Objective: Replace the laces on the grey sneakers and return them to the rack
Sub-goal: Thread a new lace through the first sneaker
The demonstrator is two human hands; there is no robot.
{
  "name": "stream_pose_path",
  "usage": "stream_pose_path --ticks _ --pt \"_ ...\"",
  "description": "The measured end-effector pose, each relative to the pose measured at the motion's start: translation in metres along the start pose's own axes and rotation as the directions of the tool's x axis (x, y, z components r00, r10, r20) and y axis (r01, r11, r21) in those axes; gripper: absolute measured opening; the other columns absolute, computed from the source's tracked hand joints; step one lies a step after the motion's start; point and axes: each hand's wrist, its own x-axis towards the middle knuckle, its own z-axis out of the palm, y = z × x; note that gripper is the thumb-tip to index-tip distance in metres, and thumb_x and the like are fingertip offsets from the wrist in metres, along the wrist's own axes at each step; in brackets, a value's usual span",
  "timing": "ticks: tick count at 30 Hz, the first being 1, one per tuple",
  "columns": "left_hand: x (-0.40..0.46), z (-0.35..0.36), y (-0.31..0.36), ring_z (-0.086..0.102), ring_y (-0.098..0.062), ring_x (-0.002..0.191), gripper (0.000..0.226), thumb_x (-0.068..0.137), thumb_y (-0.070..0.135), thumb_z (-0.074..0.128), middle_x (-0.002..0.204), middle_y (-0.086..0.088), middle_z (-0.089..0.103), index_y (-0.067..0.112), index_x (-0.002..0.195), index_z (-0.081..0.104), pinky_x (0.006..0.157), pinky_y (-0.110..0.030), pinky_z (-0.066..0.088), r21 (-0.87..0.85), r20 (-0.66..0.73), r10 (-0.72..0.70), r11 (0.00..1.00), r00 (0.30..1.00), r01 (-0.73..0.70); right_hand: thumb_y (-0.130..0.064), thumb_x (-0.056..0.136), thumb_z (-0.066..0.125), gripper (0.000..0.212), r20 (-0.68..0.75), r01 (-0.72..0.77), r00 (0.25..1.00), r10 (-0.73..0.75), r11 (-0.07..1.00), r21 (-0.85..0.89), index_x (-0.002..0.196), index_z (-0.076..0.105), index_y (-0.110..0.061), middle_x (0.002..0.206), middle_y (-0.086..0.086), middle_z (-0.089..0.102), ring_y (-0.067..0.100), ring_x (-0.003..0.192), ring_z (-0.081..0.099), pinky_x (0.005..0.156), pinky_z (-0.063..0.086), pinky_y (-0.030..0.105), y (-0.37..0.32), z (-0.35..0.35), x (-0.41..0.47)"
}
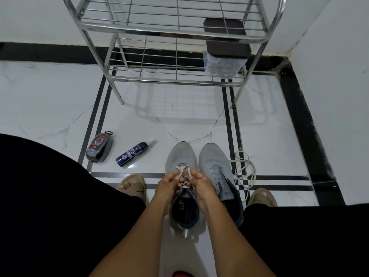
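Note:
Two grey sneakers stand side by side on the floor, toes toward the rack. Over the left sneaker (180, 154), my left hand (169, 183) and my right hand (201, 183) each pinch a strand of its pale lace (182, 169), which is threaded through the lower eyelets. The right sneaker (214, 158) has bare eyelets and no lace. A loose pale lace (244, 170) lies coiled on the floor to its right. The steel wire shoe rack (175, 32) stands beyond the shoes, against the wall.
A clear box with a dark lid (225, 54) sits on the rack's lower shelf at the right. A shoe-polish sponge case (99, 147) and a dark blue spray bottle (132, 153) lie on the floor at left. My sandalled feet (132, 185) flank the shoes.

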Motion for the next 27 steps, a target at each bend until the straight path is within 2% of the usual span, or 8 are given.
stream_pose_path --ticks 5,7,9,12,15,21,24,27 --pt "-0.001 0.0 0.0 0.051 -0.005 0.06 0.026 0.099 0.004 0.043 0.077 0.002 0.063 0.018 0.114 0.059 0.053 -0.013 0.042 0.024 0.054 0.004 1.0 0.999 -0.005 0.011 0.092 0.043 0.037 -0.026 -0.001 1.0 0.002 0.999 0.035 0.111 0.064 -0.013 0.095 0.012 0.068 0.017 0.077 0.063 0.082 0.054 0.032 0.001 -0.003 0.002" --pt "0.0 0.0 0.0 0.054 -0.002 0.055 0.015 0.098 0.004 0.046 0.068 0.005 0.066 0.016 0.105 0.052 0.052 -0.014 0.043 0.011 0.015 -0.004 1.0 1.0 0.004 0.009 0.093 0.047 0.031 -0.025 0.015 1.0 -0.014 0.999 0.049 0.113 0.064 -0.008 0.096 0.013 0.068 0.019 0.08 0.064 0.083 0.054 0.034 0.002 -0.003 0.004" --pt "0.002 -0.001 0.0 0.056 -0.001 0.051 0.013 0.097 0.003 0.049 0.065 0.004 0.068 0.016 0.098 0.048 0.05 -0.013 0.044 -0.009 -0.004 -0.013 1.0 1.0 0.013 0.006 0.092 0.053 0.024 -0.053 0.033 0.998 -0.03 0.998 0.057 0.114 0.06 -0.004 0.103 0.017 0.066 0.023 0.085 0.064 0.089 0.052 0.04 0.003 -0.004 0.005" --pt "0.005 -0.004 -0.002 0.059 -0.004 0.059 0.007 0.097 0.006 0.052 0.077 -0.002 0.069 0.009 0.103 0.054 0.057 -0.014 0.049 0.021 0.053 -0.016 1.0 0.998 0.015 0.005 0.089 0.059 0.019 -0.085 0.029 0.996 -0.025 0.999 0.039 0.105 0.058 -0.004 0.1 0.018 0.065 0.025 0.085 0.063 0.091 0.051 0.042 0.002 -0.005 0.007" --pt "0.006 -0.006 -0.003 0.059 -0.005 0.064 0.007 0.096 0.01 0.056 0.079 -0.003 0.068 0.007 0.098 0.062 0.064 -0.015 0.051 0.087 0.09 -0.014 0.996 0.996 0.006 0.003 0.09 0.06 0.019 -0.035 0.007 0.999 -0.007 1.0 0.014 0.108 0.062 -0.002 0.097 0.019 0.067 0.022 0.079 0.063 0.083 0.054 0.037 0.0 -0.006 0.007" --pt "0.009 -0.007 -0.004 0.056 -0.007 0.06 0.008 0.094 0.011 0.06 0.073 -0.004 0.064 0.005 0.091 0.065 0.058 -0.014 0.049 0.111 0.096 -0.036 0.994 0.995 0.025 0.001 0.09 0.059 0.024 0.051 -0.039 0.998 0.042 0.997 -0.062 0.114 0.064 0.003 0.101 0.025 0.068 0.022 0.076 0.064 0.072 0.056 0.03 -0.006 -0.007 0.006" --pt "0.007 -0.007 -0.005 0.056 -0.007 0.056 0.012 0.092 0.011 0.062 0.069 -0.005 0.064 0.006 0.082 0.066 0.055 -0.013 0.05 0.108 0.06 -0.051 0.993 0.997 0.044 0.004 0.089 0.054 0.022 0.119 -0.079 0.989 0.083 0.996 -0.04 0.105 0.069 0.002 0.083 0.017 0.071 0.018 0.065 0.067 0.061 0.057 0.025 -0.008 -0.01 0.002" --pt "0.007 -0.007 -0.004 0.055 -0.009 0.057 0.013 0.093 0.009 0.061 0.07 -0.007 0.062 0.005 0.08 0.063 0.054 -0.014 0.048 0.153 0.047 -0.057 0.987 0.997 0.049 -0.004 0.088 0.063 0.02 0.138 -0.056 0.988 0.064 0.996 -0.064 0.104 0.069 0.005 0.082 0.017 0.068 0.021 0.07 0.064 0.065 0.056 0.026 -0.005 -0.011 0.001"
